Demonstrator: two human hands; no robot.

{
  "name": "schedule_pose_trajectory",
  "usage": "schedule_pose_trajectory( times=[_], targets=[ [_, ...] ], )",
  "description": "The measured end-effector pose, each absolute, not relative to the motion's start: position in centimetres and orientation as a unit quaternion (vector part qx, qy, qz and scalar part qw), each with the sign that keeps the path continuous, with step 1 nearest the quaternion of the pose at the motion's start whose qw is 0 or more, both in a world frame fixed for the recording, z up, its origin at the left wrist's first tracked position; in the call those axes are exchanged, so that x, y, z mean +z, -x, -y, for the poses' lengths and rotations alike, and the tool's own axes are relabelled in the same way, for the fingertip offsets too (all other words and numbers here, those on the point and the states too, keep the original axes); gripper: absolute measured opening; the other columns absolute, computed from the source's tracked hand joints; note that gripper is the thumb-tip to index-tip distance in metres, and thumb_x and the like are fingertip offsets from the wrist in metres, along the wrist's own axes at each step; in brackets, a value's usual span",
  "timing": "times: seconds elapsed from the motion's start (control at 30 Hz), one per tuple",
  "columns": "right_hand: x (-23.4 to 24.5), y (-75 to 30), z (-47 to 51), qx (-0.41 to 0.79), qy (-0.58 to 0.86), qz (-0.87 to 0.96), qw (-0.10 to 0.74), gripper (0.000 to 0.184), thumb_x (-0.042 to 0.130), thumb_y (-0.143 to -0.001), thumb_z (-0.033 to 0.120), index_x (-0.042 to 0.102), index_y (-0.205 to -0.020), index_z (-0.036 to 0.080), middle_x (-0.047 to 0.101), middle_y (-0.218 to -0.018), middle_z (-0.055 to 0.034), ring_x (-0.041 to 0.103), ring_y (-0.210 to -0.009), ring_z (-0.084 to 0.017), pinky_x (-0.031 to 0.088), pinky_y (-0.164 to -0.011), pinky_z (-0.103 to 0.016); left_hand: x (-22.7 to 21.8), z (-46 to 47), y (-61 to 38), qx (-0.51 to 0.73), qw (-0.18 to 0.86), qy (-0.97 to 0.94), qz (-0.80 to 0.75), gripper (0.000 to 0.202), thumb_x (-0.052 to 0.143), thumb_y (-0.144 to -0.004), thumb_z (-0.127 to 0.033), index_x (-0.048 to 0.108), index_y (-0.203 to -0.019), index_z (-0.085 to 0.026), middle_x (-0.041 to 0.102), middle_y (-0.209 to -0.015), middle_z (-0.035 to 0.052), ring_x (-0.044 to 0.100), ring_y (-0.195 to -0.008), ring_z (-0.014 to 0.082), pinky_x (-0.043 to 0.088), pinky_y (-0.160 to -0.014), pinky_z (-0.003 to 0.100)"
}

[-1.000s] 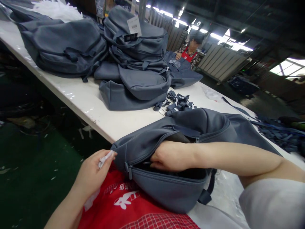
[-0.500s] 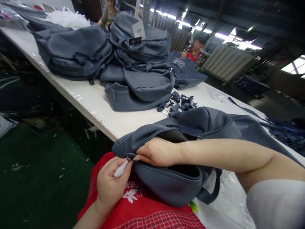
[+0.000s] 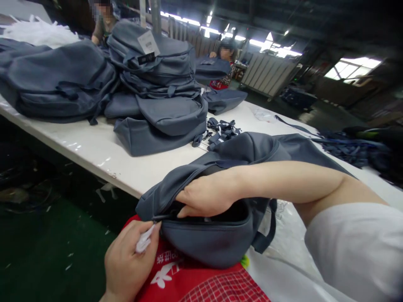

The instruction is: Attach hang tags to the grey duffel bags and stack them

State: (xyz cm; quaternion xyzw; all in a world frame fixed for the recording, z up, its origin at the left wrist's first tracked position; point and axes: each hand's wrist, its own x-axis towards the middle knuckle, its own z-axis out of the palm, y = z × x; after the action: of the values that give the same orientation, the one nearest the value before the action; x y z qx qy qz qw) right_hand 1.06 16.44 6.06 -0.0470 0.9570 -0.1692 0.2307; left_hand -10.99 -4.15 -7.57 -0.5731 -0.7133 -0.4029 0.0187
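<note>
A dark blue-grey bag (image 3: 204, 245) rests partly on the table and partly against the red apron, its zipped opening gaping. My left hand (image 3: 130, 256) is closed at the left corner of that opening. Thumb and forefinger pinch the zipper end there, and a crumpled white strip (image 3: 145, 240) sticks out of the same grip. Reaching across from the right, my right hand (image 3: 208, 195) is inside the opening. Its thumb stands apart from the fingers, whose tips are partly hidden by the bag's upper edge. I see nothing held in it.
Stacked backpacks (image 3: 154, 79) fill the table's far left part, beside another backpack (image 3: 63, 79). Small strap pieces (image 3: 223, 132) lie past the bag. White strips (image 3: 40, 33) are heaped at the far left. Two people work across the table (image 3: 94, 157). Loose straps (image 3: 355, 151) lie at right.
My right hand has come away from the zipper corner, deeper into the opening. My left hand keeps its pinch there. The view has turned right, and the far co-worker has lifted a bag.
</note>
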Motion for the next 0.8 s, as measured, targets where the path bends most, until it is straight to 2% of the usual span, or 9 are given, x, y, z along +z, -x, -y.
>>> schedule_pose_trajectory(
  times=[0.07, 0.17, 0.33, 0.4, 0.5, 0.57, 0.67, 0.73, 0.8],
  targets=[
    [8.9, -2.7, -17.6, -0.140, 0.019, -0.955, 0.261, 0.032, 0.047, -0.100, 0.027, 0.062, -0.118, 0.004, 0.069, -0.111, -0.0169, 0.066, -0.101, -0.024, 0.048, -0.085, -0.032, -6.7, 4.2, 12.0, -0.407, 0.019, 0.561, 0.721, 0.009, 0.061, -0.090, -0.031, 0.061, -0.088, -0.022, 0.065, -0.081, 0.0027, 0.062, -0.074, 0.0187, 0.046, -0.068, 0.031],
    [11.1, -5.2, -18.7, -0.122, -0.015, -0.957, 0.261, 0.029, 0.047, -0.099, 0.016, 0.061, -0.123, 0.006, 0.069, -0.113, -0.0153, 0.065, -0.103, -0.022, 0.047, -0.085, -0.031, -4.5, 2.7, 13.3, -0.381, 0.079, 0.563, 0.729, 0.031, 0.061, -0.089, -0.040, 0.061, -0.112, -0.020, 0.067, -0.104, 0.0104, 0.064, -0.091, 0.0272, 0.048, -0.080, 0.039],
    [9.8, -7.3, -17.6, -0.144, -0.014, -0.945, 0.292, 0.033, 0.049, -0.099, 0.026, 0.062, -0.123, 0.006, 0.070, -0.112, -0.0157, 0.065, -0.103, -0.024, 0.047, -0.086, -0.032, -0.2, -5.2, 12.2, -0.256, 0.115, 0.704, 0.653, 0.074, 0.070, -0.077, -0.057, 0.050, -0.135, -0.016, 0.061, -0.128, 0.0149, 0.058, -0.112, 0.0379, 0.044, -0.098, 0.052],
    [8.8, -7.9, -16.8, -0.138, -0.021, -0.947, 0.288, 0.036, 0.051, -0.098, 0.027, 0.062, -0.123, 0.004, 0.070, -0.112, -0.0177, 0.065, -0.104, -0.025, 0.046, -0.086, -0.033, 0.6, -8.3, 11.1, -0.189, 0.042, 0.763, 0.616, 0.061, 0.075, -0.074, -0.048, 0.058, -0.124, -0.017, 0.067, -0.116, 0.0126, 0.060, -0.107, 0.0344, 0.047, -0.093, 0.046],
    [7.9, -9.5, -16.3, -0.146, -0.015, -0.946, 0.290, 0.035, 0.053, -0.097, 0.031, 0.067, -0.114, 0.004, 0.071, -0.105, -0.0185, 0.067, -0.096, -0.025, 0.047, -0.079, -0.032, 0.9, -10.5, 10.7, -0.146, -0.049, 0.779, 0.608, 0.018, 0.070, -0.079, -0.039, 0.067, -0.084, -0.022, 0.068, -0.084, 0.0049, 0.062, -0.084, 0.0259, 0.047, -0.072, 0.035],
    [7.8, -11.1, -16.3, -0.159, -0.007, -0.935, 0.317, 0.034, 0.050, -0.098, 0.032, 0.073, -0.101, 0.007, 0.074, -0.093, -0.0163, 0.068, -0.084, -0.024, 0.046, -0.070, -0.032, 0.8, -10.2, 11.7, -0.212, -0.085, 0.742, 0.630, 0.026, 0.064, -0.084, -0.043, 0.061, -0.068, -0.022, 0.063, -0.070, 0.0007, 0.059, -0.069, 0.0203, 0.042, -0.062, 0.031],
    [8.4, -13.5, -16.2, -0.168, -0.046, -0.927, 0.333, 0.038, 0.042, -0.101, 0.028, 0.075, -0.091, 0.011, 0.073, -0.080, -0.0131, 0.067, -0.071, -0.022, 0.045, -0.062, -0.032, 0.8, -8.2, 13.5, -0.362, -0.107, 0.650, 0.660, 0.033, 0.065, -0.083, -0.050, 0.062, -0.066, -0.023, 0.057, -0.060, -0.0042, 0.052, -0.056, 0.0143, 0.039, -0.053, 0.026],
    [8.7, -14.4, -15.9, -0.172, -0.110, -0.941, 0.269, 0.033, 0.048, -0.098, 0.032, 0.072, -0.102, 0.010, 0.073, -0.087, -0.0145, 0.068, -0.075, -0.023, 0.047, -0.064, -0.032, 0.6, -6.8, 14.0, -0.429, -0.106, 0.610, 0.657, 0.030, 0.071, -0.079, -0.049, 0.063, -0.067, -0.023, 0.055, -0.058, -0.0057, 0.048, -0.053, 0.0125, 0.037, -0.050, 0.025],
    [8.6, -14.7, -15.7, -0.172, -0.158, -0.956, 0.179, 0.045, 0.061, -0.090, 0.038, 0.063, -0.120, 0.005, 0.071, -0.103, -0.0191, 0.068, -0.088, -0.026, 0.050, -0.073, -0.033, 0.4, -5.8, 13.7, -0.460, -0.084, 0.593, 0.656, 0.030, 0.073, -0.077, -0.049, 0.062, -0.066, -0.023, 0.052, -0.059, -0.0056, 0.046, -0.052, 0.0122, 0.037, -0.048, 0.024]
  ],
)
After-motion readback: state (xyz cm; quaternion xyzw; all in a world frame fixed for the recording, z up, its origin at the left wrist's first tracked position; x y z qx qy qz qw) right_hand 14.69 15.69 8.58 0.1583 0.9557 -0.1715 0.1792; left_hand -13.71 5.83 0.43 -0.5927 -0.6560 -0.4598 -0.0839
